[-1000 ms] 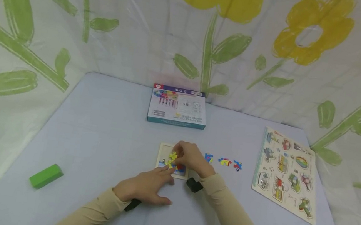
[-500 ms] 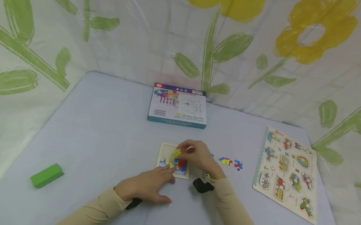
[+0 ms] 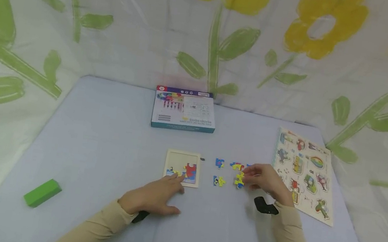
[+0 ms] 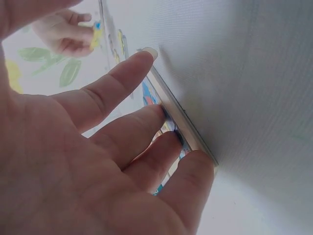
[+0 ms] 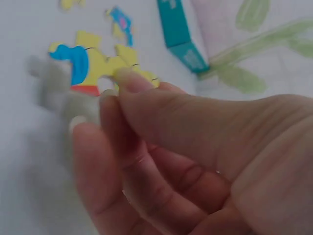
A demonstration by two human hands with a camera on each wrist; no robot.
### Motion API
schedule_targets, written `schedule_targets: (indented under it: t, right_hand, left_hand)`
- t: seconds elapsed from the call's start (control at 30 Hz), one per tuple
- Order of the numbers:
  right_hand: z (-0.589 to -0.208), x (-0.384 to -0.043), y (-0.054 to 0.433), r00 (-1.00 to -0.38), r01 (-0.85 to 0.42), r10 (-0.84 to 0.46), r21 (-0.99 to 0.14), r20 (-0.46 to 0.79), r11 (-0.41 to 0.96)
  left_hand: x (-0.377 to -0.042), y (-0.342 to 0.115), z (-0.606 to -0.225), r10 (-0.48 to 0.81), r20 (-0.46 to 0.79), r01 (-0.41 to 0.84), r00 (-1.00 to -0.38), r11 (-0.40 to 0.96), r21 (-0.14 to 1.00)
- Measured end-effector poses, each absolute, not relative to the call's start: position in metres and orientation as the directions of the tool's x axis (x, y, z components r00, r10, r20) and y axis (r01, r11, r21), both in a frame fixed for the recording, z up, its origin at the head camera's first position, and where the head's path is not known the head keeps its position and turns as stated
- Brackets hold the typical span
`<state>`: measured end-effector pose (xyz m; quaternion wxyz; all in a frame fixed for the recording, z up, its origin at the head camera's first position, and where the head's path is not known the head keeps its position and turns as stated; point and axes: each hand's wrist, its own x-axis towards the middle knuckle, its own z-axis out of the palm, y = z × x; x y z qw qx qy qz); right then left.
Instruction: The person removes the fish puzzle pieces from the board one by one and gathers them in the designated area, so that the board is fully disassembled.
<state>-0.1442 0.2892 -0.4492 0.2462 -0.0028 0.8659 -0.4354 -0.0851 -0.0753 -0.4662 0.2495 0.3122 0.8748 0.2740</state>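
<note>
My right hand point(image 3: 268, 182) pinches a yellow jigsaw piece point(image 5: 100, 63) with blue and red patches between thumb and fingertips, to the right of the puzzle tray. The small wooden puzzle tray point(image 3: 184, 152) lies mid-table, with a red-and-blue jigsaw piece point(image 3: 190, 171) in its lower right and more pieces along its bottom. Over the tray's near edge, my left hand point(image 3: 156, 194) rests its fairly straight fingertips; the left wrist view shows them at the tray's side point(image 4: 181, 117). Loose jigsaw pieces lie close to the right hand, including a blue one point(image 3: 219, 163) and a blue-and-yellow one point(image 3: 218, 181).
Behind the tray lies a flat boxed set point(image 3: 185, 111). A wooden peg-puzzle board point(image 3: 306, 175) with vehicle pictures lies on the right, partly behind the right hand. At the left is a green block point(image 3: 42, 193). A flowered curtain closes off the back.
The right hand has lifted the yellow jigsaw piece out of the tray and carried it right, over the loose pieces. The left hand stays at the tray. The view has shifted slightly.
</note>
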Motion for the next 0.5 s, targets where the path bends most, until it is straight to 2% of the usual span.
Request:
schedule_targets:
  t: [0.2,0.37,0.5]
  right_hand:
    - [-0.461,-0.14,0.298,-0.853,0.252,-0.224,-0.748,-0.472,0.614]
    - [-0.466,-0.143,0.292,-0.91,0.132,-0.168,-0.649,-0.379,0.75]
    - [-0.466,-0.146,0.282,-0.933,0.112,-0.119,-0.589,-0.339,0.8]
  left_hand:
    - [-0.084,-0.075,-0.465,0.688,-0.261,0.416,-0.677,0.651,0.635]
    - [-0.084,-0.074,-0.464,0.68,-0.279,0.405,-0.678,0.663,0.63]
    - [-0.084,-0.076,-0.464,0.675,-0.277,0.404,-0.683,0.666,0.627]
